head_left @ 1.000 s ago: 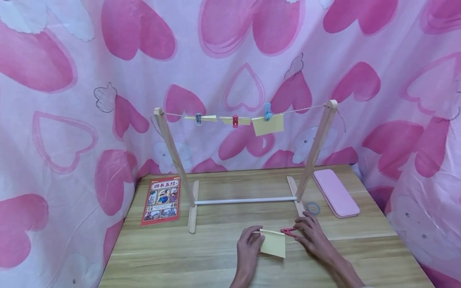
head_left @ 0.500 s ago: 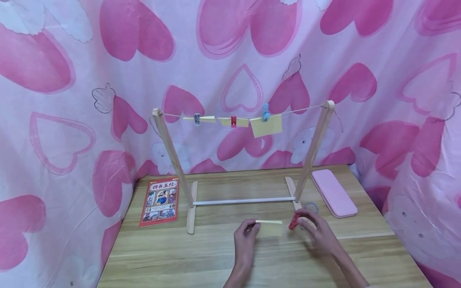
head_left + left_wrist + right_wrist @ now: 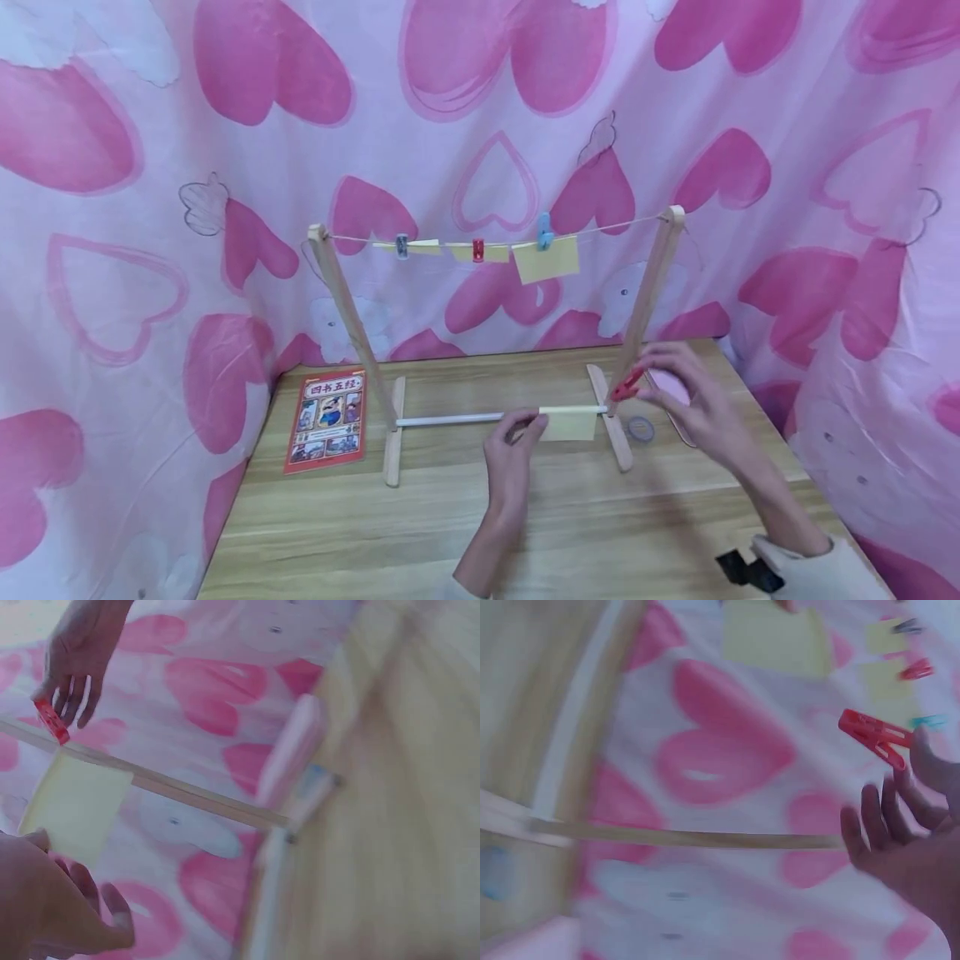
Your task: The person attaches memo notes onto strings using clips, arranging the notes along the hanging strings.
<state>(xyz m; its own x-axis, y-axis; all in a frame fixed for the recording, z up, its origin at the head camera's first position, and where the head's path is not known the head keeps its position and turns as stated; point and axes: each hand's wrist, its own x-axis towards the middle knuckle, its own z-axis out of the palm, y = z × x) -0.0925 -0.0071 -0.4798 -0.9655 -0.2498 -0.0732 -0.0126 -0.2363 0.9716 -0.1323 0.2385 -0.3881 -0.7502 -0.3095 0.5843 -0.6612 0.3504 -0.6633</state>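
My left hand (image 3: 510, 462) pinches a yellow paper sheet (image 3: 567, 424) by its left edge, in front of the rack's white bar. The right hand (image 3: 701, 404) grips a red clothespin (image 3: 628, 384) between thumb and fingers, near the right wooden post (image 3: 649, 300). In the right wrist view the clothespin (image 3: 874, 737) points away from the fingertips. Sheet and clothespin are apart. On the string above hang yellow papers, held by a grey clothespin (image 3: 402, 247), a red clothespin (image 3: 477, 250) and a blue clothespin (image 3: 545, 232).
A red comic book (image 3: 326, 419) lies left of the rack. Beyond the right post, a pink case (image 3: 670, 387) is partly hidden by the right hand. A roll of clear tape (image 3: 641, 429) lies by the rack's right foot (image 3: 617, 433). Behind hangs a pink heart-patterned curtain (image 3: 502, 75).
Both hands have risen from low over the table toward the rack, the left with the sheet, the right with the red clothespin. The right hand has gone farther up and to the right.
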